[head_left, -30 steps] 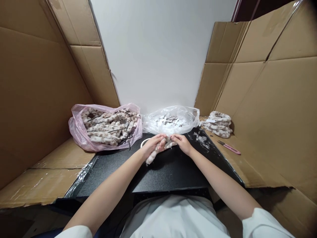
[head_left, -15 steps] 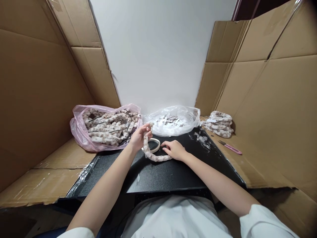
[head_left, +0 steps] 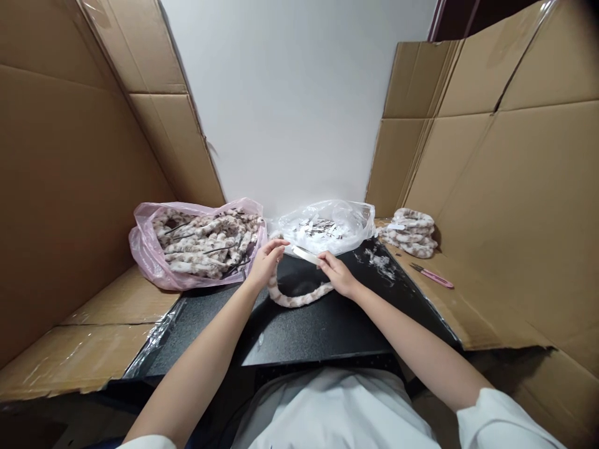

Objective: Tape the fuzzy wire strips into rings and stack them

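Observation:
A fluffy beige-and-brown furry cord (head_left: 294, 302) hangs in a curve over the black table (head_left: 299, 337). My left hand (head_left: 265, 265) is closed on its left end, fingertips pinched together. My right hand (head_left: 337, 274) grips a roll of white tape (head_left: 306, 254), seen nearly edge-on, just right of the left fingertips. The cord's other end passes behind or under my right hand; I cannot tell whether that hand touches it.
At the left lies a pink plastic bag (head_left: 154, 271) full of furry cords (head_left: 206, 249). A clear bag (head_left: 360, 218) holds small thin strips. On the right are bundled furry cords (head_left: 414, 232), pink thread snips (head_left: 433, 275) and loose fluff (head_left: 381, 263). Cardboard walls (head_left: 528, 218) flank the table.
My right hand has picked the tape roll up off the table and raised it beside my left fingertips. My left hand still holds the cord's end.

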`<state>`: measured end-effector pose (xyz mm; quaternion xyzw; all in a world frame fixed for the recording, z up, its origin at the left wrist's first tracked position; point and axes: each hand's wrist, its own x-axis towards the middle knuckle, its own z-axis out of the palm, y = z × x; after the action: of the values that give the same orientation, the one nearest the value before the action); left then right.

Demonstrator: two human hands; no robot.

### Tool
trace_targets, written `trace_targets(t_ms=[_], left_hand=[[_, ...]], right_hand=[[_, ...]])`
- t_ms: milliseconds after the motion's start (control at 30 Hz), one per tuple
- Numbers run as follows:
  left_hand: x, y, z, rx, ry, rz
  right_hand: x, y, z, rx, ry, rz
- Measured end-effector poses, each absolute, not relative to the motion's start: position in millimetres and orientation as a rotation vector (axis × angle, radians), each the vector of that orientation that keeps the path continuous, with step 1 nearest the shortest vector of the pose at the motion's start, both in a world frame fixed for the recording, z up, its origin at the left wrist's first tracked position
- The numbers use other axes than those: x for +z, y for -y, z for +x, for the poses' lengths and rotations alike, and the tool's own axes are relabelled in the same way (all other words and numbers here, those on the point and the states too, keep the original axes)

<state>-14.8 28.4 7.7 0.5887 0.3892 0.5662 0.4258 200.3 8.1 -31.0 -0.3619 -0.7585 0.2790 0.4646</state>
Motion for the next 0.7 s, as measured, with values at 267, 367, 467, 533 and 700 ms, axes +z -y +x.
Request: trace_targets(t_ms=[267, 367, 467, 533, 700], left_hand=[[1.0, -13.5, 0.4, 1.182, -0.932, 1.729], [-1.9, -6.6, 6.6, 1.128, -0.835, 1.813], [-4.6, -1.7, 11.8, 1.138, -0.739, 2.032], [-5.4, 0.9, 15.0, 1.142, -0.688, 2.136], [-6.5, 4.2, 19.4, 1.158, -0.756, 2.211]], right_hand=[[-26.2, -7.5, 197.2, 1.191, 1.288, -0.672], [-21.4, -4.5, 193.4, 1.326, 1.099, -0.619], [-18.3, -3.4, 194.5, 1.440, 0.999, -0.632], [-18.4, -3.7, 196.2, 1.501, 1.037, -0.671], [-21.9, -2.3, 196.1, 1.280, 1.307, -0.826]])
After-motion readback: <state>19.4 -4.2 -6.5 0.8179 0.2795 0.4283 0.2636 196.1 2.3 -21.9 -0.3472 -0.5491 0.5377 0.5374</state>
